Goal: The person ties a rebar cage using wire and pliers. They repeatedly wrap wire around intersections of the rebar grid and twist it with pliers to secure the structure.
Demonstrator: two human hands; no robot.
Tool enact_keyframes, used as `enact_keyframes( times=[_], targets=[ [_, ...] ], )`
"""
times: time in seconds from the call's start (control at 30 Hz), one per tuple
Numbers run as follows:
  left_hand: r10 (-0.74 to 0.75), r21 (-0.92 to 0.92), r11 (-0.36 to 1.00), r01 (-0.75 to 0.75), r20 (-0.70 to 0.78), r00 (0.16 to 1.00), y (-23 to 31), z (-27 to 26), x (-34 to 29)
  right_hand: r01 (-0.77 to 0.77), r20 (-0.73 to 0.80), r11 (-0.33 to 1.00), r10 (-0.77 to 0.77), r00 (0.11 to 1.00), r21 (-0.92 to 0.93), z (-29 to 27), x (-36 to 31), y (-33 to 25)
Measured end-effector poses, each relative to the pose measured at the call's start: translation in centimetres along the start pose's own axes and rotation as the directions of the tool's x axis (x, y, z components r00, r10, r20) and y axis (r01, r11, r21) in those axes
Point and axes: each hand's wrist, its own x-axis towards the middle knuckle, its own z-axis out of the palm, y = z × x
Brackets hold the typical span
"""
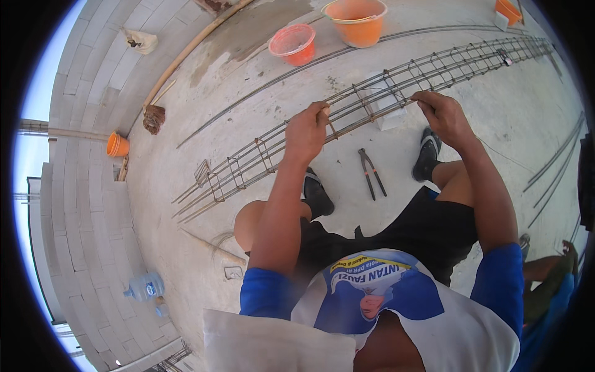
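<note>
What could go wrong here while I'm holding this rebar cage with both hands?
The left hand and right hand are bare on the rebar cage, so wire ends might cut them. The pincers lie between the shoes, easy to step on. Loose rods could trip someone.

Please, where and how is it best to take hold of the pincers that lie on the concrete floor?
Probably by the two long handles, from above. The pincers lie flat, handles spread toward the person and jaws pointing away, so the nearer end is free. The right hand looks nearest.

Bright daylight, soft short shadows, mild glare on pale concrete, strong fisheye bending at rim, black corners, sharp centre
</note>
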Motion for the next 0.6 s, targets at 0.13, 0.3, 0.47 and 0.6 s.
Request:
enact_keyframes(
  times=[0.13, 0.3, 0.47, 0.6],
  targets=[
    [0.063, -0.310, 0.946, -0.095, -0.112, 0.992, 1.6, -1.4, -0.5, 0.043, -0.117, 0.996, -0.034, 0.993, 0.080, -1.2, -0.7, -0.6],
    [0.278, -0.246, 0.871, -0.424, -0.466, 0.840, 5.4, -0.9, -1.0, 0.013, -0.181, 0.987, 0.017, 0.983, 0.161, -1.8, -1.6, 0.7],
    [0.235, -0.477, 0.851, -0.220, -0.030, 0.972, 7.6, -2.2, -0.2, -0.011, -0.222, 0.990, 0.043, 0.974, 0.144, -3.2, -2.5, 1.2],
    [0.374, -0.096, 0.877, -0.470, -0.476, 0.796, 9.4, -0.3, 0.0, -0.031, -0.253, 0.979, 0.082, 0.964, 0.201, -4.1, -3.1, 1.5]
  ],
)
